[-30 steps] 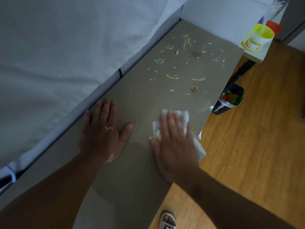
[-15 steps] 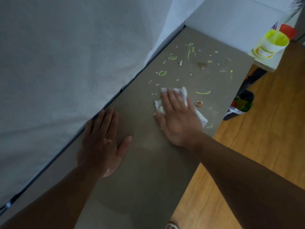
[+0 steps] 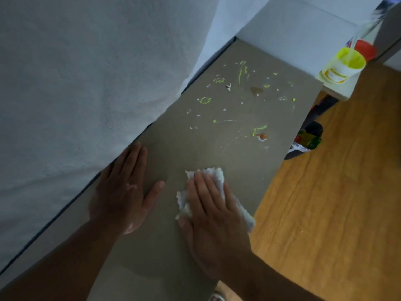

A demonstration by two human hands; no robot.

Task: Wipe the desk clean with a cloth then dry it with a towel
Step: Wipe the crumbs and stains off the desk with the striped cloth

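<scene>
- Cloth [image 3: 214, 174]: white, nubbly and crumpled. It lies on the grey-brown desk [image 3: 195, 148], on the near part of the top, and its right end reaches the edge that borders the wooden floor [image 3: 336, 203].
- Right hand [image 3: 212, 213]: palm down on the cloth with the fingers straight and close together. It presses the cloth flat and does not grip it; cloth shows beyond the fingertips and on both sides.
- Left hand [image 3: 123, 192]: laid flat on bare desk just beside the cloth, fingers extended and thumb spread, holding nothing. Pale smears mark its back.
- Soiling: on the far half of the desk, well apart from the cloth, are yellow-green streaks [image 3: 205, 100], white flecks, a brown stain [image 3: 256, 90] and an orange-brown blob [image 3: 262, 136].
- White tub [image 3: 342, 66]: stands on a pale ledge [image 3: 338, 92] past the desk's far corner. Its inside is coated bright yellow; how full it is cannot be told.
- Red cup [image 3: 365, 49]: touches the tub from behind, contents hidden.
- Dark bin [image 3: 308, 140]: on the floor beside the desk, holding red, green and yellow wrappers.
- White bedding [image 3: 76, 83]: borders the desk's left edge.
</scene>
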